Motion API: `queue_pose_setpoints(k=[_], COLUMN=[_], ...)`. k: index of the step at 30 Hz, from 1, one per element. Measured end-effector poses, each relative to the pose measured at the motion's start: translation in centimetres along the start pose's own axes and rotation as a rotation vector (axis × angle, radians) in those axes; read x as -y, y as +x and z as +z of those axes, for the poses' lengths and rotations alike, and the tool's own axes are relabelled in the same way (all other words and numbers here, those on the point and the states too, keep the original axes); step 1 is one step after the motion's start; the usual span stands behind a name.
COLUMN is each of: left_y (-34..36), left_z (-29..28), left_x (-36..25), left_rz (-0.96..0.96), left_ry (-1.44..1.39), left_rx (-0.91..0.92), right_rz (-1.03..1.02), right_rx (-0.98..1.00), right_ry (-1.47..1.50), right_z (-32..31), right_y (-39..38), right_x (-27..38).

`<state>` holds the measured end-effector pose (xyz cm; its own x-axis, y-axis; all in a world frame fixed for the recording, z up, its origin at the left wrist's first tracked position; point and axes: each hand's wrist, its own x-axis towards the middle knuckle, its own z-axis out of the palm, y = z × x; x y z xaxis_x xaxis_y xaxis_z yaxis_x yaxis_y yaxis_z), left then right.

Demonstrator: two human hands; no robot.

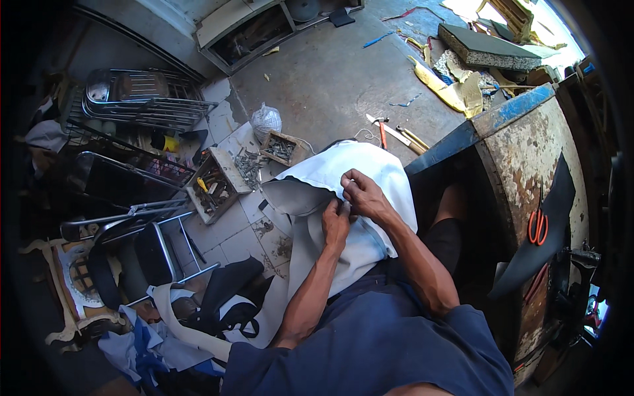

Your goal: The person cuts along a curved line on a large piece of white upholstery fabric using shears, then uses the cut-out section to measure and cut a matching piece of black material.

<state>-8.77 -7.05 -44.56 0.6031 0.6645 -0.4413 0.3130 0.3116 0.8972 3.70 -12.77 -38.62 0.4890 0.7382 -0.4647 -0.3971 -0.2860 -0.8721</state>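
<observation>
A large piece of white upholstery material (370, 162) lies over my lap, its grey side (297, 198) folded out along the left edge. My left hand (335, 224) is closed on the dark edge of this material, thumb up. Just above and to the right, my right hand (362, 195) has its fingers pinched together close to the same edge. Whatever those fingertips hold is too small to make out. Both hands almost touch each other.
Beyond the material lie a hammer (382, 132) and a wooden toolbox (214, 188); a small box of metal pieces (279, 148) stands nearby. Folding chairs (142, 99) are stacked at left. Orange-handled scissors (537, 226) rest on a worn cabinet (528, 158) at right. Fabric scraps (158, 343) lie lower left.
</observation>
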Motion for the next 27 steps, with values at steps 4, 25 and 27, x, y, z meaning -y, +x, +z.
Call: queue_pose_setpoints(k=[4, 25, 27], left_y=[0.4, -6.4, -7.1], left_z=[-0.5, 3.3, 3.5], left_x=[0.0, -7.2, -5.1], left_rz=[-0.132, 0.805, 0.755], left_ry=[-0.211, 1.012, 1.143], left_rx=[0.050, 0.615, 0.601], right_rz=[-0.159, -0.056, -0.099], right_rx=[-0.313, -0.718, -0.677], right_ry=[-0.304, 0.016, 0.054], right_z=[-4.1, -10.1, -11.8], right_y=[-4.2, -10.5, -10.9], right_x=[-0.8, -5.1, -2.1])
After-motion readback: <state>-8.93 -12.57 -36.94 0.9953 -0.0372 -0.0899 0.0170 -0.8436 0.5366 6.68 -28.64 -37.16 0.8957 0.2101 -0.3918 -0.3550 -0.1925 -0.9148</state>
